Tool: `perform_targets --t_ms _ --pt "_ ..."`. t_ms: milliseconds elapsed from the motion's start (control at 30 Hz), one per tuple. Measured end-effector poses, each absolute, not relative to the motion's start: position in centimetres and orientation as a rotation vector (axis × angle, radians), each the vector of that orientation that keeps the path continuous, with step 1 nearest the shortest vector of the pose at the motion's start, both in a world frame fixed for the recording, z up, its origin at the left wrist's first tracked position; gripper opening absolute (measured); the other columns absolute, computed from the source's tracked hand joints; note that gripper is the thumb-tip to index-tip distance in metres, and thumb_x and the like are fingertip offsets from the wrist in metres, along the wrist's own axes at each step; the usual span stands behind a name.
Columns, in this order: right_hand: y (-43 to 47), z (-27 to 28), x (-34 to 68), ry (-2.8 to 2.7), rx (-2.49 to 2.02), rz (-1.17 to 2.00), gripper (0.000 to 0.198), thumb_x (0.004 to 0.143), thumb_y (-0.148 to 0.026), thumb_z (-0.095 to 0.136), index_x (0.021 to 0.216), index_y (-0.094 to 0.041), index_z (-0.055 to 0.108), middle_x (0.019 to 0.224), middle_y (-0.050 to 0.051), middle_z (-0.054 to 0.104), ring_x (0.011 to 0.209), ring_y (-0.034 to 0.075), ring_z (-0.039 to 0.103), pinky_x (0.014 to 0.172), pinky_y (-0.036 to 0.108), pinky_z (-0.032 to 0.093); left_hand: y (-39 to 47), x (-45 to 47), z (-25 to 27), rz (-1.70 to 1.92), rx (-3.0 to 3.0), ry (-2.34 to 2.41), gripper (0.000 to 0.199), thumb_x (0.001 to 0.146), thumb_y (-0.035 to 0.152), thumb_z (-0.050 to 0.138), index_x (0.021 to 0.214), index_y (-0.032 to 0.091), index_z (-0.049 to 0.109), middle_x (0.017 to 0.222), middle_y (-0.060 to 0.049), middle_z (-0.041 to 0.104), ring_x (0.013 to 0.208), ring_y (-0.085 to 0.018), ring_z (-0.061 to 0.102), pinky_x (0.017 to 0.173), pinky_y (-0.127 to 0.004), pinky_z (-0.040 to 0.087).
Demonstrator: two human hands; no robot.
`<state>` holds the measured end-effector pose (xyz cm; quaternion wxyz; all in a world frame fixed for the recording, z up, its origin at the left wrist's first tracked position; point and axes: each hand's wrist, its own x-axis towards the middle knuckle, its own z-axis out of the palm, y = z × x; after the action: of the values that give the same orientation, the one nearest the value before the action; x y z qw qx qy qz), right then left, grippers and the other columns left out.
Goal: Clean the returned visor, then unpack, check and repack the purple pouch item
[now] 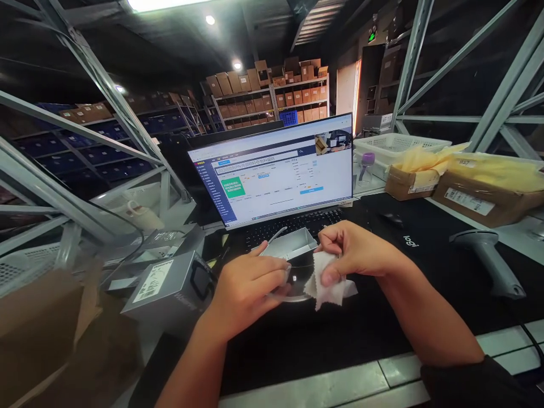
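Note:
My left hand (250, 283) is closed on the left side of a clear, curved lens (296, 277), with the fingertips at its edge. It looks like part of a pair of glasses, though a frame cannot be made out. My right hand (355, 252) pinches a white wiping cloth (325, 283) with zigzag edges between thumb and fingers. The cloth lies against the right side of the lens and hides that part. Just behind both hands sits an open silver-grey box (291, 243), close to the keyboard (255, 235).
A monitor (280, 175) stands behind the keyboard. On the right lie a barcode scanner (488, 260), a mouse (391, 220) and cardboard boxes (465, 198) of yellow packaging. To the left are a grey product box (170, 289) and a large open carton (38, 323).

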<state>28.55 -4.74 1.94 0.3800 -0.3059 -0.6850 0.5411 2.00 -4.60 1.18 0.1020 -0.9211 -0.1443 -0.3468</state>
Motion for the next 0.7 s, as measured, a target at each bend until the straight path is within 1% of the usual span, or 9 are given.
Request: perform_targets --t_ms 100,167,233,333,400,467,567,600,700 --pt "-4.5 1.8 28.5 -1.743 -0.789 1.338 0.068 0.052 -0.039 0.096 0.062 -0.020 0.032 0.060 -0.008 0.035 0.058 0.006 0.028 0.049 0.020 0.020 -4.6 2.0 1.1 -1.024 -2.713 -0.441 0.015 0.084 0.013 0.073 0.085 0.020 0.059 0.097 0.001 0.076 0.085 -0.011 0.072 0.118 -0.043 0.041" --pt "-4.6 1.8 28.5 -1.781 -0.779 1.330 0.066 0.052 -0.038 0.096 0.063 -0.020 0.034 0.060 -0.009 0.035 0.057 0.007 0.027 0.048 0.020 0.018 -4.5 2.0 1.1 -1.010 -2.725 -0.451 0.015 0.084 0.012 0.072 0.085 0.020 0.059 0.098 0.001 0.076 0.087 -0.012 0.072 0.117 -0.042 0.042" --pt "-4.8 1.8 28.4 -1.854 -0.751 1.376 0.062 0.056 -0.038 0.095 0.063 -0.019 0.036 0.059 -0.009 0.036 0.056 0.007 0.028 0.047 0.020 0.018 -4.5 1.8 1.1 -0.984 -2.749 -0.444 0.014 0.085 0.012 0.072 0.087 0.020 0.061 0.101 0.001 0.076 0.090 -0.012 0.072 0.116 -0.040 0.043" --pt "-5.1 2.1 28.4 -1.926 -0.697 1.486 0.055 0.066 -0.038 0.089 0.063 -0.019 0.038 0.062 -0.007 0.039 0.058 0.007 0.033 0.050 0.020 0.024 -4.6 1.5 1.3 -0.942 -2.783 -0.423 0.012 0.086 0.013 0.071 0.090 0.020 0.062 0.104 0.001 0.076 0.097 -0.013 0.072 0.117 -0.039 0.041" --pt "-5.2 2.2 28.5 -1.880 -0.690 1.524 0.054 0.068 -0.038 0.088 0.065 -0.020 0.037 0.063 -0.007 0.040 0.059 0.008 0.035 0.051 0.020 0.027 -4.7 1.5 1.4 -0.945 -2.775 -0.429 0.012 0.086 0.013 0.071 0.090 0.019 0.062 0.104 0.001 0.076 0.098 -0.013 0.071 0.119 -0.040 0.039" --pt "-5.0 2.3 28.7 -1.805 -0.743 1.468 0.059 0.061 -0.038 0.091 0.065 -0.021 0.035 0.062 -0.007 0.039 0.058 0.008 0.038 0.050 0.020 0.027 -4.8 1.7 1.4 -0.967 -2.754 -0.437 0.013 0.085 0.012 0.072 0.088 0.019 0.061 0.103 0.000 0.076 0.095 -0.013 0.072 0.118 -0.040 0.040" --pt "-4.5 2.3 28.9 -1.720 -0.863 1.283 0.070 0.044 -0.036 0.098 0.061 -0.021 0.032 0.059 -0.007 0.038 0.061 0.011 0.046 0.051 0.020 0.029 -4.7 1.8 1.4 -1.001 -2.732 -0.443 0.015 0.083 0.012 0.074 0.086 0.019 0.061 0.102 0.000 0.077 0.091 -0.013 0.073 0.116 -0.041 0.044" --pt "-4.4 2.3 29.0 -1.698 -0.884 1.230 0.071 0.041 -0.035 0.099 0.060 -0.021 0.032 0.059 -0.007 0.039 0.063 0.013 0.049 0.052 0.020 0.030 -4.6 1.8 1.3 -1.010 -2.723 -0.452 0.015 0.083 0.012 0.074 0.085 0.019 0.061 0.101 0.000 0.077 0.089 -0.013 0.073 0.115 -0.041 0.045" --pt "-4.0 2.3 29.7 -1.603 -0.892 1.130 0.064 0.045 -0.031 0.098 0.059 -0.020 0.037 0.059 -0.004 0.047 0.066 0.015 0.053 0.054 0.021 0.034 -4.4 1.5 1.3 -1.070 -2.698 -0.462 0.017 0.081 0.011 0.075 0.083 0.019 0.061 0.099 -0.001 0.077 0.087 -0.014 0.073 0.112 -0.042 0.048"
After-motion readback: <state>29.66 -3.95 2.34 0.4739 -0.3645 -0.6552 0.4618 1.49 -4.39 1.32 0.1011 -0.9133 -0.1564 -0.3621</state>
